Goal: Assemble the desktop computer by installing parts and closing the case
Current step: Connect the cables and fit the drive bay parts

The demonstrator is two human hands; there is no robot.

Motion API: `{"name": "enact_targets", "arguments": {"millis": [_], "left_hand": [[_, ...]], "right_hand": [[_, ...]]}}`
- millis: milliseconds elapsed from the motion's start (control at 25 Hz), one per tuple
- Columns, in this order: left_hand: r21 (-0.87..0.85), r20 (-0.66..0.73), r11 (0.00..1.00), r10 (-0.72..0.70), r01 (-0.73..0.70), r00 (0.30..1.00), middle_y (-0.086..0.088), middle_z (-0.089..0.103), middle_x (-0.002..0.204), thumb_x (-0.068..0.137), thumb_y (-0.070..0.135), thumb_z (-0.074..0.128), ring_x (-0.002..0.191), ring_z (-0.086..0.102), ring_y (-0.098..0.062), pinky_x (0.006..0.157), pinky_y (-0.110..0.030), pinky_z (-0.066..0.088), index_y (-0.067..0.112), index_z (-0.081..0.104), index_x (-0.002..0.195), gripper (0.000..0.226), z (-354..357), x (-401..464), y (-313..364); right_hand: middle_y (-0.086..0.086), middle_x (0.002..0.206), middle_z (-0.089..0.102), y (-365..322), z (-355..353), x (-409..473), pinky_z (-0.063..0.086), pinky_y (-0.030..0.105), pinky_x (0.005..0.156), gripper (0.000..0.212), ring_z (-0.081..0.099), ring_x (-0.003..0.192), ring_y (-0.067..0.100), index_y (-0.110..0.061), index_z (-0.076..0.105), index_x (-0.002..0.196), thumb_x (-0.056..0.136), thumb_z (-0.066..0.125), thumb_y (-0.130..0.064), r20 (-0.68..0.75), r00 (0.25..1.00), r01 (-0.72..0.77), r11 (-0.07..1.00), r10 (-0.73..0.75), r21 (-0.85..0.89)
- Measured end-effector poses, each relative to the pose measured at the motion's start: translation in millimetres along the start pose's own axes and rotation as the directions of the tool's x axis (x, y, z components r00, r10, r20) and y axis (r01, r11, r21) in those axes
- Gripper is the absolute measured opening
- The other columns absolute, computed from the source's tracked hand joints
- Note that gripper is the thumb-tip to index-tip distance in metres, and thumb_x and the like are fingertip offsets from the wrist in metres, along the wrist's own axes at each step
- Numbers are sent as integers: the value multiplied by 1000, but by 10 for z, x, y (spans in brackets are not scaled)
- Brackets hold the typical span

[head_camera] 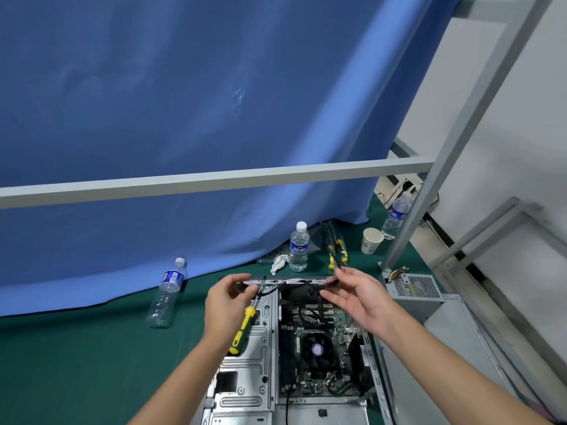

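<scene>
Curtain cloth (184, 102), blue and creased, fills most of your view behind a grey rail (214, 179) that crosses in front of it. Below lies the green table (76, 363), and on it the open computer case (245, 378) sits directly under your arms, cut off by the bottom edge. Inside you can see the motherboard (325, 320) and one round cooler fan (317, 349); the board's lower part is a dim tangle and hard to read. Just right of the case stands a power supply (414, 288) with a perforated face, near the grey frame post (429, 185).

Your left hand (227, 305) has its fingers curled around a yellow-handled screwdriver (245, 323), shaft pointing up, and pinches one end of a black cable (294, 286). Your right hand (359, 297), palm up, pinches the cable's other end between thumb and fingertips above the case's far edge.

Three water bottles stand on the table: one left (167, 292), one middle (299, 246), one right (395, 217), partly hidden by the post. One paper cup (371, 240), a crumpled white wipe (279, 262) and spare screwdrivers (336, 250), too bunched together to count, lie beyond your hands.
</scene>
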State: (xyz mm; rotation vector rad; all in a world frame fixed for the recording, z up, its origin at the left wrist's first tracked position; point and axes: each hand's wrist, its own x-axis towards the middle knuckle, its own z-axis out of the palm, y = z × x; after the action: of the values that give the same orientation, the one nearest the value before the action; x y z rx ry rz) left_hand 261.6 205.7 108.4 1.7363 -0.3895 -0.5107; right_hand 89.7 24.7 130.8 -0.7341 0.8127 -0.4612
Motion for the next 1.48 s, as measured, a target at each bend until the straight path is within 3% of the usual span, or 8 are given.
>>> {"name": "enact_targets", "arguments": {"millis": [120, 280, 440, 680, 880, 1040, 1120, 1480], "left_hand": [[-41, 21, 999, -14, 15, 1000, -3, 73, 74, 87, 16, 74, 71, 70, -16, 62, -20, 55, 13, 71, 86, 4, 75, -91, 2], [-167, 48, 984, -63, 70, 997, -12, 71, 81, 92, 23, 68, 81, 73, -22, 73, -28, 59, 3, 60, 83, 23, 259, -151, 27], [-282, 128, 953, -75, 109, 989, -6, 70, 70, 95, 18, 62, 64, 72, -27, 56, -28, 57, 8, 47, 79, 24, 439, -225, 176], [-134, 25, 990, -31, 35, 999, 1, 61, 60, 92, 29, 68, 48, 57, -18, 48, -31, 46, 13, 46, 77, 31, 674, -389, 283], [-105, 0, 993, -58, 58, 998, -1, 65, 65, 97, 31, 61, 48, 55, -14, 50, -26, 44, 11, 49, 82, 27, 827, -621, 184], [-164, 88, 976, -128, 141, 988, -2, 70, 72, 104, 25, 47, 54, 56, -10, 56, -23, 47, 8, 58, 97, 22, 930, -761, 101], [-149, 134, 974, -149, 169, 980, 1, 67, 70, 106, 24, 41, 57, 56, -9, 61, -26, 46, 7, 61, 104, 26, 911, -779, 50], [-38, 321, 949, -284, 312, 903, 0, 65, 73, 106, 18, 43, 66, 61, -16, 75, -37, 46, 8, 64, 108, 23, 723, -494, -67]], "right_hand": [[15, 78, 67, -34, -29, -47, 59, 38, 64, 12, 72, 79, 28, 1, 57, 106, 95, 54, 4, 69, 997, -20, 999, 23, -45], [16, 96, 60, -69, -178, -76, 59, 39, 64, 14, 66, 81, 25, 2, 59, 107, 95, 54, 5, -37, 998, 50, 979, -58, -197], [13, 86, 55, -161, -448, -84, 58, 37, 70, 10, 59, 70, 18, 0, 56, 104, 96, 58, -6, -159, 977, 74, 931, -139, -358], [0, 90, 70, -283, -778, -34, 56, 41, 88, 7, 67, 87, 20, -19, 67, 86, 91, 68, -13, -246, 892, 80, 668, -379, -740], [14, 104, 70, -292, -922, -8, 57, 30, 75, 22, 69, 91, 21, -5, 58, 108, 89, 66, 2, -284, 957, -32, 952, -59, -304], [17, 98, 69, -250, -916, -68, 56, 42, 81, 41, 68, 88, 28, -5, 44, 128, 92, 52, 13, -115, 987, -128, 986, 115, -109], [18, 92, 64, -232, -929, -55, 56, 47, 85, 55, 62, 87, 30, -16, 39, 137, 91, 46, 15, -104, 987, -138, 979, 124, -147], [3, 73, 39, -237, -780, 35, 32, 25, 44, 24, 30, 52, 10, -9, 57, 96, 97, 35, 2, -240, 970, -40, 941, -44, -335]]}}
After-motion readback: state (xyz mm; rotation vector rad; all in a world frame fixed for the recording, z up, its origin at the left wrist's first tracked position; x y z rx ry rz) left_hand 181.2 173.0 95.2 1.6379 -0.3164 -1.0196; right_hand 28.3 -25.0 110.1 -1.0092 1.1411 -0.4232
